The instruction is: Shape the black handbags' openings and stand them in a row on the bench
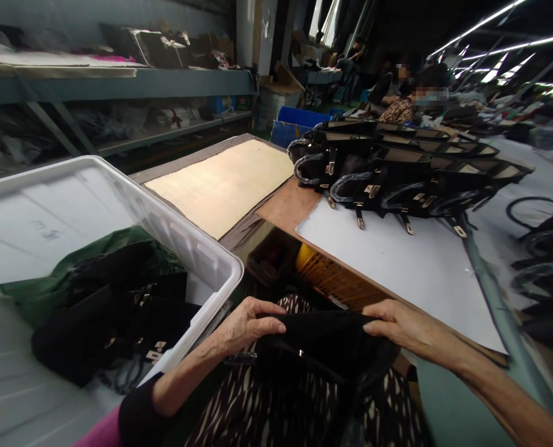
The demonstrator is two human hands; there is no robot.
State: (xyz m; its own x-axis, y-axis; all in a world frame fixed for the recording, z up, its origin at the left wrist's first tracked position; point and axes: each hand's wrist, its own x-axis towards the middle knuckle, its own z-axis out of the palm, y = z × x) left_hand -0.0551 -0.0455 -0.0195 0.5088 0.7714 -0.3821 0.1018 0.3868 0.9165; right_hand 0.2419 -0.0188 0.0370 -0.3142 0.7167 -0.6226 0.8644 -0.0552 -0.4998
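A black handbag (327, 347) lies over my lap, its upper edge stretched between my two hands. At its left corner, my left hand (255, 320) pinches the edge between thumb and fingers. My right hand (395, 323) grips the opposite corner in the same way. A small shiny metal spot shows on the dark bag, but its lower part blends into shadow. To my left, a white plastic bin (174, 217) holds several black bags (113, 316) with gold hardware and a green plastic sheet (66, 279).
Rows of black handbags (397, 167) with plastic-wrapped handles stand on the table ahead, beside white paper (397, 261). A cream sheet (225, 183) lies further left. Beneath the table is a yellow basket (327, 273). More bags (547, 261) sit at right. Other people work in the background.
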